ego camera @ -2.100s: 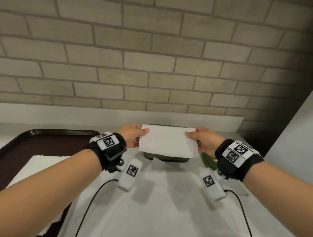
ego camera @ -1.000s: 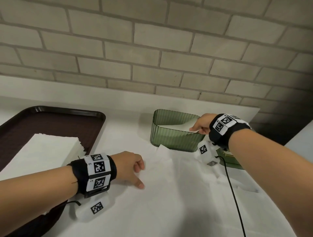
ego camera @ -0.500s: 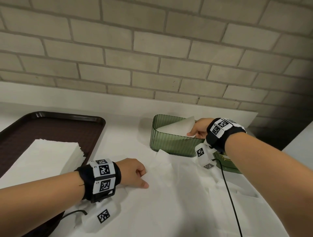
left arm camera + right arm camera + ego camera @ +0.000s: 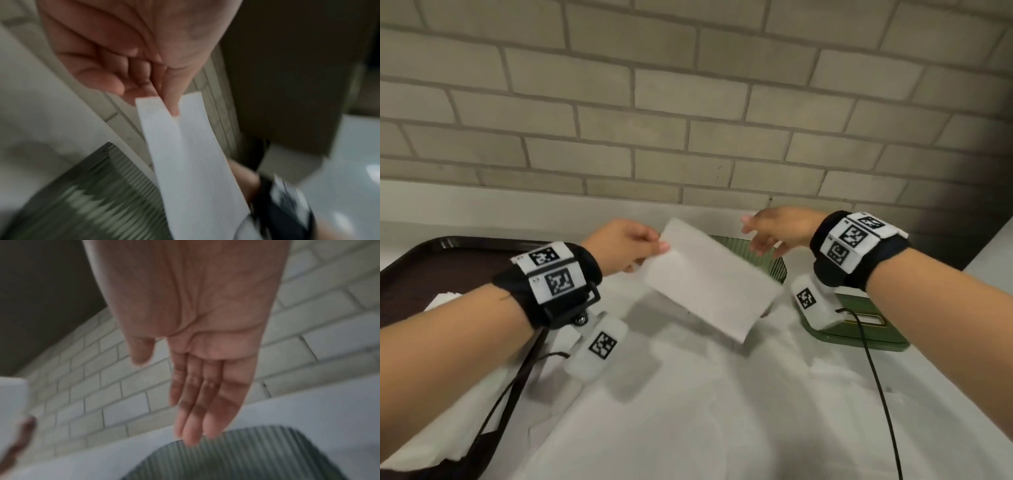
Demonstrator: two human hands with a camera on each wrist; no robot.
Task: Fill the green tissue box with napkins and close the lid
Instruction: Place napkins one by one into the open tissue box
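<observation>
On the white tabletop [image 4: 688, 411], one green lid [image 4: 859, 318] is seen at the right. One white napkin [image 4: 709, 281] is pinched at its corner by the left hand [image 4: 626, 250], fingers [image 4: 172, 104] clamped, in front of one green tissue box [image 4: 777, 265]. The right hand [image 4: 780, 231] is held just above the box, fingers [image 4: 197, 410] straight, holding nothing.

Left hand [image 4: 625, 248] pinching napkin [image 4: 709, 281], right hand [image 4: 779, 231] spread

Beige brick wall [image 4: 688, 102] (white ledge [image 4: 517, 209])
</observation>
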